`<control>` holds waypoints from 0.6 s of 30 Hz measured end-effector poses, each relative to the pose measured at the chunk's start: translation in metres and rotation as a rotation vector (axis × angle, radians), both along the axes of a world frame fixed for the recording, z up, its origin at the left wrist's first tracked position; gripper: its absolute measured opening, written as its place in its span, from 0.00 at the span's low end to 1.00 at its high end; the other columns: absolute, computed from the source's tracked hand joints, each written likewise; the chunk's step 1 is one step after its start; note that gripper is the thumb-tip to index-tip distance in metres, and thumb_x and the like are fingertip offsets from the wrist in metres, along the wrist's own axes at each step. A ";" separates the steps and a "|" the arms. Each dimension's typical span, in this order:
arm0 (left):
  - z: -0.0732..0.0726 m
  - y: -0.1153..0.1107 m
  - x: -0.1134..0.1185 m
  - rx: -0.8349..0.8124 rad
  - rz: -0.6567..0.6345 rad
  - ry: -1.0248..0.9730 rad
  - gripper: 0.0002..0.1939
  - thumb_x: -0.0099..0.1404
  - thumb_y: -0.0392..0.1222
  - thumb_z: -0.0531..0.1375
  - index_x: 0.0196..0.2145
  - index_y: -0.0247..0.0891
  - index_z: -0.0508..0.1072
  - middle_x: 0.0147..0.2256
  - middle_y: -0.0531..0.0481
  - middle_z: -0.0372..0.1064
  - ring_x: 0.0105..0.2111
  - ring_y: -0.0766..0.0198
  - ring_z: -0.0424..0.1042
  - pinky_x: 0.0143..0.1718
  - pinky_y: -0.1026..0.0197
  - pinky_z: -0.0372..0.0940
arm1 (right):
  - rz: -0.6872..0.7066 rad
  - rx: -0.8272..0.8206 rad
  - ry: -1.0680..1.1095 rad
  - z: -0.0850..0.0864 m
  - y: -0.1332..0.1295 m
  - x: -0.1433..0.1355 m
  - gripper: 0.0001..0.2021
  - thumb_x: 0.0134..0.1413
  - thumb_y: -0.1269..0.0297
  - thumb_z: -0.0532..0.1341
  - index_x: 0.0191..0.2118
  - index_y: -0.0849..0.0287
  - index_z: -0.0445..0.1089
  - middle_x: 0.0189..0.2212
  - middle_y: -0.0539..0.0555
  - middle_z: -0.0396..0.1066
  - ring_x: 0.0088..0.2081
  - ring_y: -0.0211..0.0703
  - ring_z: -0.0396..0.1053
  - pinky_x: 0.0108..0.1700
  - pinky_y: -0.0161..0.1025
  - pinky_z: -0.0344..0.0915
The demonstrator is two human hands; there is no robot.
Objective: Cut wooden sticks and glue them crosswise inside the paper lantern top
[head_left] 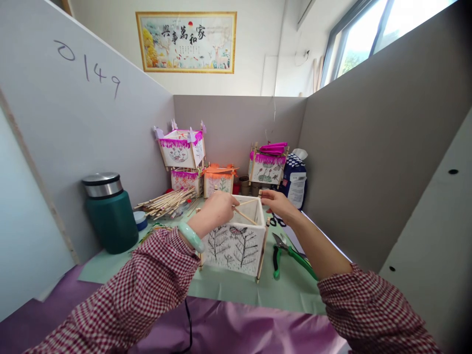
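A white box-shaped lantern (232,250) with black plant drawings on its front and wooden sticks at its corners stands on the green table cover. Thin sticks (246,214) cross inside its open top. Over the lantern's top left, my left hand (218,212) is closed, its fingertips pinching a crossing stick. My right hand (277,202) is at the far right corner, thumb and fingers closed around the top of the corner post (260,194). The undersides of my left fingers are hidden.
Green-handled pruners (295,258) and scissors (277,221) lie right of the lantern. A teal flask (112,214), a small tub (140,220) and a stick bundle (167,202) are left. Decorated lanterns (180,153) stand behind, between grey partitions (236,118).
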State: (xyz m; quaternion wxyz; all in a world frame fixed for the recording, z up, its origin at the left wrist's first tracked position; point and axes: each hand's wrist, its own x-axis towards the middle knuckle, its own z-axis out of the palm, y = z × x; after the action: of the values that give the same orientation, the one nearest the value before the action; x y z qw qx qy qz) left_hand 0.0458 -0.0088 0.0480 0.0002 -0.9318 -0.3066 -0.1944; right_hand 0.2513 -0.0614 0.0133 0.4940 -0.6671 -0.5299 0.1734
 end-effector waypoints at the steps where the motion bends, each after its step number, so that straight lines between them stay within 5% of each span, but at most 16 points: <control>1: 0.000 -0.001 0.001 0.004 0.002 0.000 0.16 0.59 0.33 0.57 0.43 0.41 0.79 0.40 0.44 0.77 0.42 0.56 0.74 0.44 0.60 0.64 | -0.001 0.003 -0.023 -0.001 0.000 0.000 0.17 0.50 0.69 0.56 0.47 0.60 0.71 0.45 0.56 0.75 0.38 0.41 0.72 0.26 0.30 0.63; 6: 0.000 -0.001 0.003 0.002 0.006 -0.008 0.16 0.59 0.33 0.57 0.42 0.40 0.80 0.39 0.43 0.77 0.42 0.55 0.74 0.45 0.59 0.64 | -0.031 0.016 -0.208 0.002 0.000 0.008 0.15 0.51 0.68 0.57 0.45 0.59 0.74 0.40 0.56 0.76 0.37 0.44 0.73 0.30 0.34 0.65; 10: 0.000 0.001 0.003 0.000 0.007 -0.001 0.16 0.59 0.34 0.56 0.43 0.40 0.79 0.39 0.42 0.77 0.42 0.54 0.74 0.44 0.57 0.64 | -0.102 0.075 -0.415 0.020 -0.005 0.007 0.13 0.52 0.66 0.58 0.41 0.60 0.75 0.40 0.59 0.76 0.43 0.51 0.70 0.40 0.41 0.64; 18: 0.000 -0.001 0.004 0.001 0.021 -0.001 0.17 0.61 0.36 0.56 0.46 0.39 0.76 0.34 0.42 0.76 0.36 0.56 0.74 0.37 0.59 0.65 | 0.307 0.002 -0.703 0.037 0.006 -0.028 0.08 0.48 0.68 0.63 0.34 0.53 0.79 0.33 0.50 0.77 0.33 0.39 0.70 0.36 0.34 0.62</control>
State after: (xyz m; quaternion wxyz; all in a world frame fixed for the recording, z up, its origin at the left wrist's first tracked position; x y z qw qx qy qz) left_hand 0.0498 -0.0098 0.0483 0.0025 -0.9284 -0.3164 -0.1948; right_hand 0.2232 -0.0556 0.0506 0.2511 -0.5985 -0.7607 0.0055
